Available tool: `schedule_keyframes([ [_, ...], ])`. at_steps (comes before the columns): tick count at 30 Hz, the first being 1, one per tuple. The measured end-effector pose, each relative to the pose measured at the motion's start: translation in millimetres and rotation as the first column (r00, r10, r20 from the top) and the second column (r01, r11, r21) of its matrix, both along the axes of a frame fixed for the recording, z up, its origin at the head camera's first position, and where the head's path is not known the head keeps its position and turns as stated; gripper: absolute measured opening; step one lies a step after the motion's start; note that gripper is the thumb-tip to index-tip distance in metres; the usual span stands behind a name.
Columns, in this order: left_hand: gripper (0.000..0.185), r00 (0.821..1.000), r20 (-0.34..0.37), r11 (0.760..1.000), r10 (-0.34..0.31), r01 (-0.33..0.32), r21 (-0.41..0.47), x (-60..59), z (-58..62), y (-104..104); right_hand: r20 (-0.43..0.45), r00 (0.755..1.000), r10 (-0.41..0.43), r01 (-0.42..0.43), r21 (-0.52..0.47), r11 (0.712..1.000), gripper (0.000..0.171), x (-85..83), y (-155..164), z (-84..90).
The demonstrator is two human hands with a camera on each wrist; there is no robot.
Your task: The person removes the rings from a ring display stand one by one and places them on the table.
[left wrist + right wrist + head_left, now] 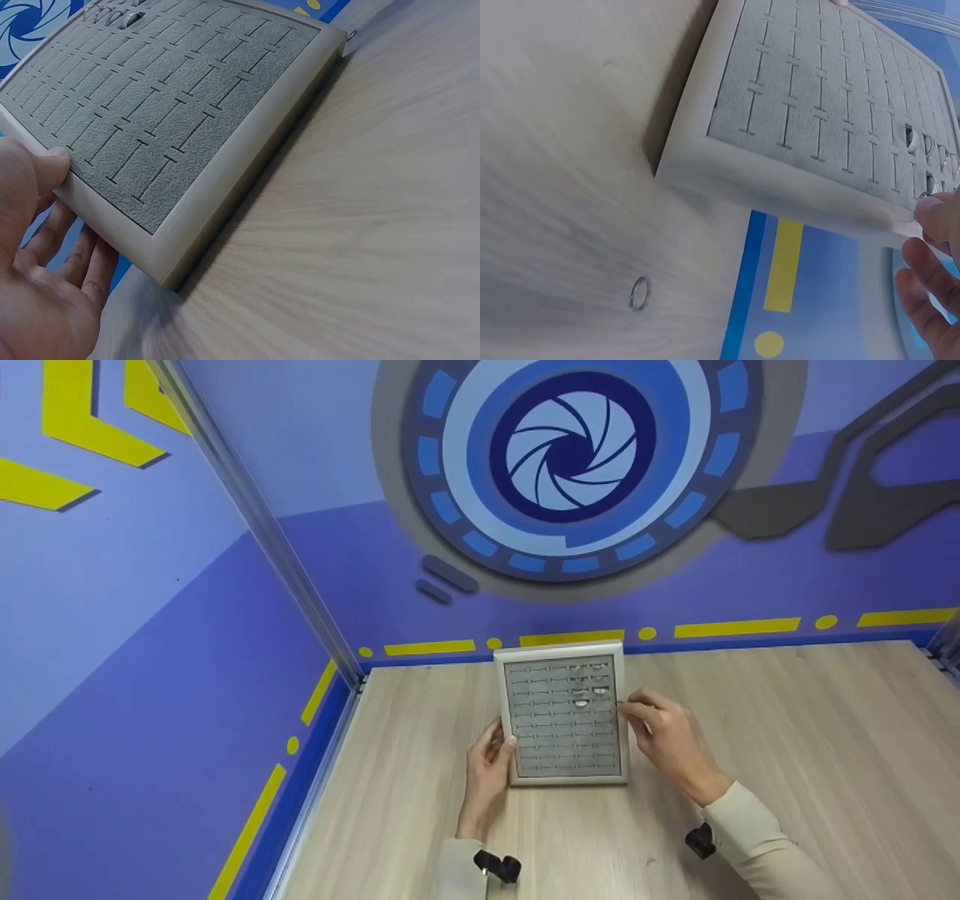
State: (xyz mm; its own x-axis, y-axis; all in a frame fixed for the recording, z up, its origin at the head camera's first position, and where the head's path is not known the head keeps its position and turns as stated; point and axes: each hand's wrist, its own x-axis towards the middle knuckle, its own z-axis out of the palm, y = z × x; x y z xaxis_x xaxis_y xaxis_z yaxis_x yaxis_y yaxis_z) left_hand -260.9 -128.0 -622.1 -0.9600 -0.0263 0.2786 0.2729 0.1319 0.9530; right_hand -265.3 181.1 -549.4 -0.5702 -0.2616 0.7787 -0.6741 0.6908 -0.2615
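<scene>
both hands point(487, 761) grip ring tray point(564, 776) edges (opposite sides).

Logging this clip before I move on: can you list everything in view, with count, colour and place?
Ring tray: one, pale beige frame with grey slotted velvet pad, at the back of the table, held at both side edges.
Rings in tray: a few, silver, in slots at the far right corner; exact count unclear.
Loose ring: one, silver, lying on the table in the right wrist view.
Table: one, light wood grain.
Wall: blue-purple with yellow dashes and a round blue aperture graphic.
Left hand: grips the tray's left edge, thumb on top.
Right hand: fingertips pinch the tray's right edge.
</scene>
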Motion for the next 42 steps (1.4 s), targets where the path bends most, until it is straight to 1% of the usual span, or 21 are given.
schedule_keyframes([
  [5,0.052,1.000,0.027,1.000,0.003,-0.003,-0.004,-0.2,0.3,-1,0.004,1.000,-0.030,0.029,0.028,0.999,0.022,3.8,6,-1.5],
  [8,0.052,1.000,0.023,1.000,0.007,-0.007,-0.015,-0.2,1.2,-2,0.010,0.999,-0.048,0.048,0.036,0.998,0.023,6.1,9,-2.5],
  [13,0.050,1.000,0.017,1.000,0.012,-0.011,-0.017,-0.6,3.0,-1,0.051,0.996,-0.074,0.072,0.033,0.997,0.019,8.9,16,-6.1],
  [18,0.050,0.999,0.036,1.000,0.012,-0.012,0.000,-1.6,2.8,-1,0.085,0.992,-0.094,0.091,0.044,0.995,0.020,12.2,26,-12.8],
  [23,0.051,0.999,0.048,1.000,0.006,-0.006,-0.002,-2.9,-0.3,0,0.105,0.987,-0.121,0.115,0.057,0.992,0.020,15.4,36,-21.5],
  [28,0.051,1.000,0.025,1.000,0.003,-0.003,-0.006,-0.5,-0.5,0,0.136,0.980,-0.146,0.139,0.058,0.989,0.019,19.0,46,-29.0],
  [33,0.051,1.000,0.021,1.000,0.014,-0.014,-0.010,0.9,0.7,0,0.123,0.980,-0.154,0.146,0.073,0.987,0.019,20.8,57,-36.5],
  [37,0.050,0.999,0.030,1.000,0.019,-0.019,0.013,1.0,1.2,0,0.114,0.983,-0.147,0.137,0.088,0.987,0.019,22.3,64,-43.8],
  [40,0.050,0.999,0.033,0.999,0.018,-0.019,0.031,0.8,0.9,1,0.149,0.976,-0.159,0.144,0.109,0.984,0.017,23.7,67,-48.9],
  [42,0.050,0.999,0.044,0.999,0.023,-0.025,0.031,0.9,0.7,1,0.190,0.966,-0.177,0.153,0.131,0.980,0.016,24.8,69,-52.0],
])
